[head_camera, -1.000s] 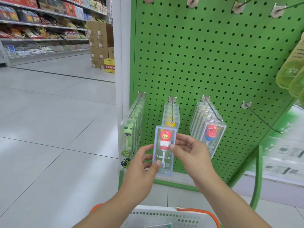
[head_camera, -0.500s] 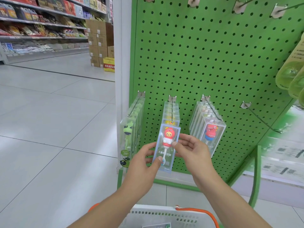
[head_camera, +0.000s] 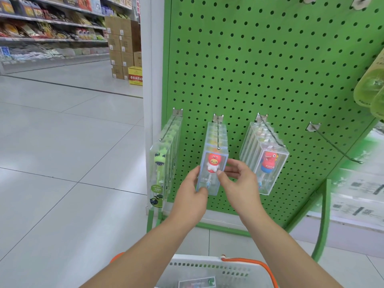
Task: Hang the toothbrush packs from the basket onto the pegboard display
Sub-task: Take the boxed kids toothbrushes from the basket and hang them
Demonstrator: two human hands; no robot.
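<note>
A person's two hands held a clear toothbrush pack (head_camera: 212, 170) with a red-and-white cartoon figure inside against the green pegboard (head_camera: 270, 69), at the tip of the middle hook (head_camera: 218, 134). The left hand (head_camera: 191, 192) gripped the pack's lower left edge, thumb across the front near the bottom corner. The right hand (head_camera: 239, 183) pinched the pack's right side, thumb on the front face and fingers curled behind. The pack's top edge sat just at the ball end of the middle hook, in front of a row of similar packs already hanging there; whether the hook had passed through its hanging hole could not be told.

Left of the middle hook hung a row of green frog packs (head_camera: 164, 163); right of it, a row of packs (head_camera: 268, 163) fronted by a red-and-blue figure. Farther right, a bare hook (head_camera: 334, 142) jutted from the board. Below the hands, a white basket (head_camera: 216, 269) with an orange handle (head_camera: 255, 265) sat at the frame's bottom edge, a labelled pack partly visible inside. Stocked store shelves (head_camera: 52, 28) and stacked cartons (head_camera: 122, 48) stood well left of the pegboard.
</note>
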